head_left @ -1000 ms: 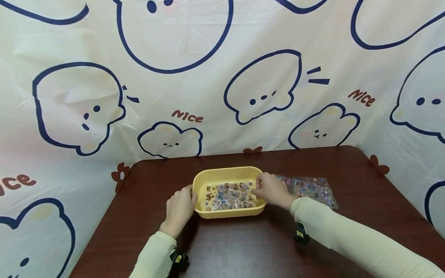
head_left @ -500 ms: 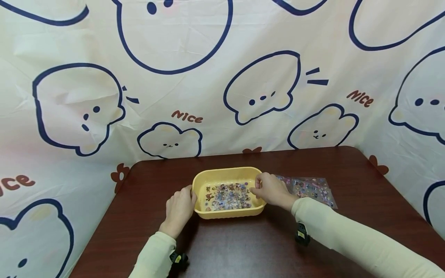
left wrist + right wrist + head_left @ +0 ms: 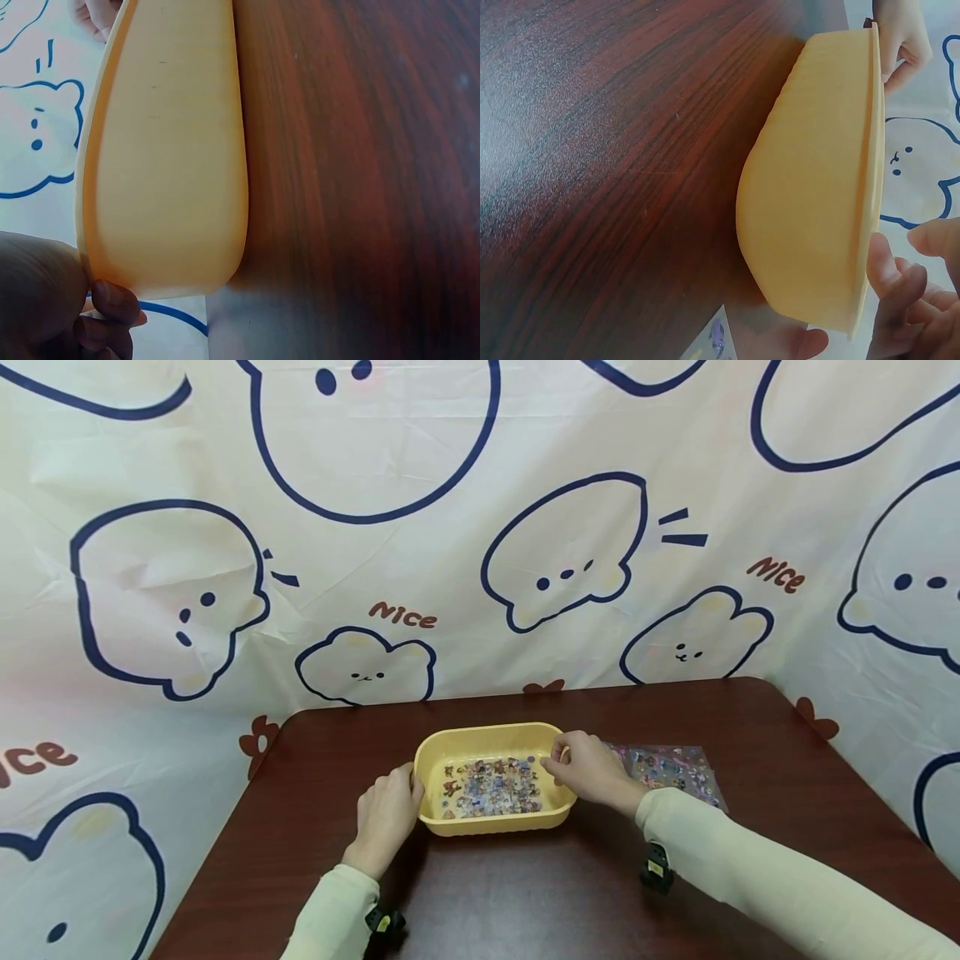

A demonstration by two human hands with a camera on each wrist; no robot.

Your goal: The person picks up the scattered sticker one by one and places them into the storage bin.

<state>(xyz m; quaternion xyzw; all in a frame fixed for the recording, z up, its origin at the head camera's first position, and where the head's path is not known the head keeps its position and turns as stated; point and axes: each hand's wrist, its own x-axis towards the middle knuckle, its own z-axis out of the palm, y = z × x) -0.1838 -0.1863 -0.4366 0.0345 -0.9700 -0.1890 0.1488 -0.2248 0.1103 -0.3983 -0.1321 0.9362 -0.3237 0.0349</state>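
A yellow plastic basin (image 3: pixel 487 739) stands on the table, with many tiny colourful cartoon pieces (image 3: pixel 498 785) spread over its floor. They look like flat stickers or cut-outs. My left hand (image 3: pixel 386 818) grips the basin's left rim; in the left wrist view its curled fingers (image 3: pixel 112 300) are at that rim. At the right end, my right hand (image 3: pixel 588 768) is over the rim, its fingers loosely bent. The right wrist view shows a gap between the thumb (image 3: pixel 932 238) and a fingertip (image 3: pixel 881 259) close to the rim. A small purple round piece (image 3: pixel 531 759) lies near these fingers.
Right of the basin lies a clear plastic bag (image 3: pixel 675 768) of similar colourful pieces, partly behind my right forearm. Its corner shows in the right wrist view. The dark brown wooden table (image 3: pixel 495 893) backs onto a cartoon-printed cloth (image 3: pixel 465 552).
The small purple piece has shifted slightly left inside the basin. My right thumb and forefinger have drawn apart and back a little. My left hand keeps its place on the rim.
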